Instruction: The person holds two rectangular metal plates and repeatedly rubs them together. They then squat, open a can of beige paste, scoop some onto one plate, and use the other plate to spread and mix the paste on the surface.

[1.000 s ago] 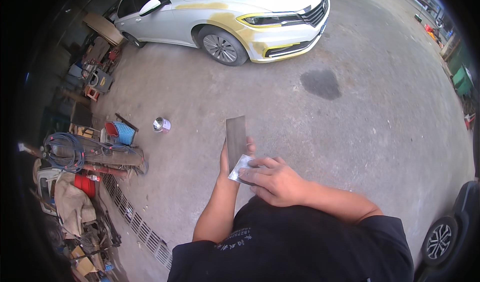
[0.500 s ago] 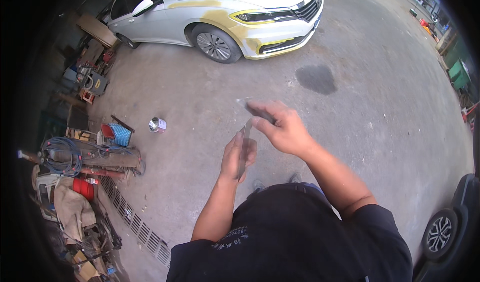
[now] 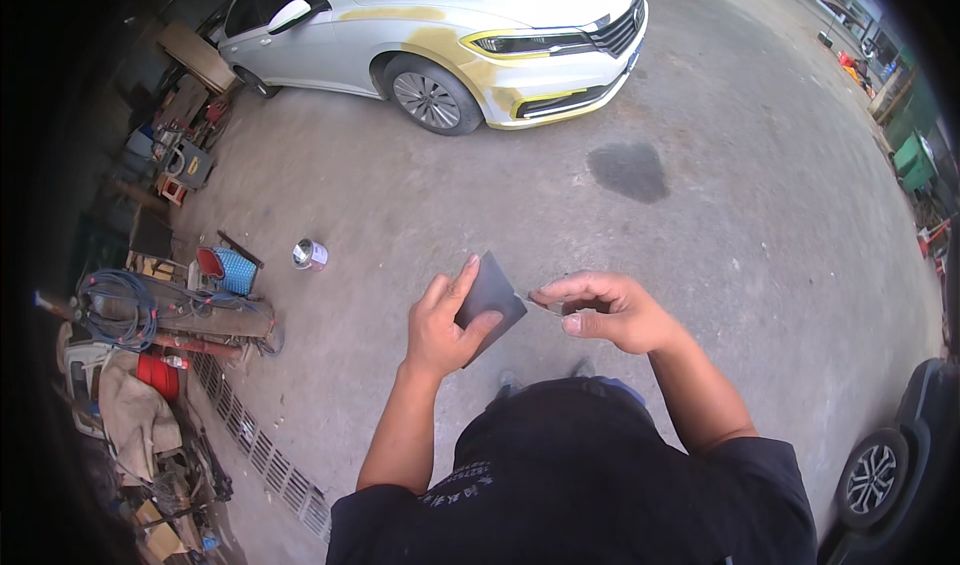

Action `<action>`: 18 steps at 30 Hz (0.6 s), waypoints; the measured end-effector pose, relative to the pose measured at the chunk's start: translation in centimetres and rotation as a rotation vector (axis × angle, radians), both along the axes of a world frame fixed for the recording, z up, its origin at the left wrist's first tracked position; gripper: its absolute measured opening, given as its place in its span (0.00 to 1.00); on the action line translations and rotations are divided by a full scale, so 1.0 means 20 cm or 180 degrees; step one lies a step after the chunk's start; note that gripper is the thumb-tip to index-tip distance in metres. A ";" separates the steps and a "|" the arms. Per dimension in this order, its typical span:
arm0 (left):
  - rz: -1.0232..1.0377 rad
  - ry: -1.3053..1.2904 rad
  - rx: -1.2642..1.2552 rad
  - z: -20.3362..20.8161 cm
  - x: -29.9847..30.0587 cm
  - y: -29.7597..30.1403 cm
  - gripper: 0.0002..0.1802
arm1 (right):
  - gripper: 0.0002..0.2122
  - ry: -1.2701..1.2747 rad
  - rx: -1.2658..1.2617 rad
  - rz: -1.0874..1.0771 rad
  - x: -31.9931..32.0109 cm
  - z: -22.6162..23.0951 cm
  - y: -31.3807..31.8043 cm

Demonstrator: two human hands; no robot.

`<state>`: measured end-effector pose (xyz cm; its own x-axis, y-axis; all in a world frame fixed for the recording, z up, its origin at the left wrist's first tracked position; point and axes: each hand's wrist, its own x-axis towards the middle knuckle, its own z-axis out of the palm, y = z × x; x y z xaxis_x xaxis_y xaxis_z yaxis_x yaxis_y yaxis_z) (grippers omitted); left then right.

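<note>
My left hand (image 3: 440, 330) is closed on a dark grey, thin rectangular plate (image 3: 492, 293), its thumb pressed across the face and a finger stretched along the upper edge. To the right, my right hand (image 3: 615, 313) pinches a thin flat blade (image 3: 545, 308), like a putty spreader, between thumb and fingers. That blade shows nearly edge-on, and the fingers hide much of it. Its tip comes close to the plate's right corner; whether the two touch I cannot tell. Both hands are held in front of my body, above the concrete floor.
A white car (image 3: 450, 35) with yellowish patches and yellow masking tape stands ahead. An open can (image 3: 311, 255) sits on the floor, left of my hands. Further left lie a hose-covered bench (image 3: 215, 315), clutter and a floor grating (image 3: 265, 455). A dark car's wheel (image 3: 875, 475) is at right.
The plate in my left hand has turned from nearly edge-on to show its flat face. My right hand has come down and right, from above the plate to beside it.
</note>
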<state>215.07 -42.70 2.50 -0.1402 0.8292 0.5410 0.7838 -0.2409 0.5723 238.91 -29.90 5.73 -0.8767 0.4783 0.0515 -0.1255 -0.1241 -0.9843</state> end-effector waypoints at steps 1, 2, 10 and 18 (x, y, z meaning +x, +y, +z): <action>-0.0102 0.0064 -0.0051 0.00 0.01 0.00 0.39 | 0.18 -0.0156 0.0078 0.0093 -0.02 0.02 0.01; -0.0238 0.0096 -0.0080 0.01 0.03 0.00 0.39 | 0.19 -0.0081 -0.0063 -0.0067 -0.05 0.04 0.04; 0.0111 -0.0041 -0.0105 0.02 0.04 -0.02 0.25 | 0.23 0.0411 -0.1338 -0.0619 -0.11 -0.05 0.21; 0.0293 -0.1436 -0.1020 -0.11 -0.01 -0.08 0.12 | 0.22 0.0125 -0.1412 -0.0634 -0.02 -0.30 0.11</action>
<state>214.92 -44.21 0.30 -0.3788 0.9158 0.1336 0.4540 0.0581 0.8891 238.55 -27.78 -0.25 -0.7673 0.6199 -0.1641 -0.2254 -0.5003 -0.8360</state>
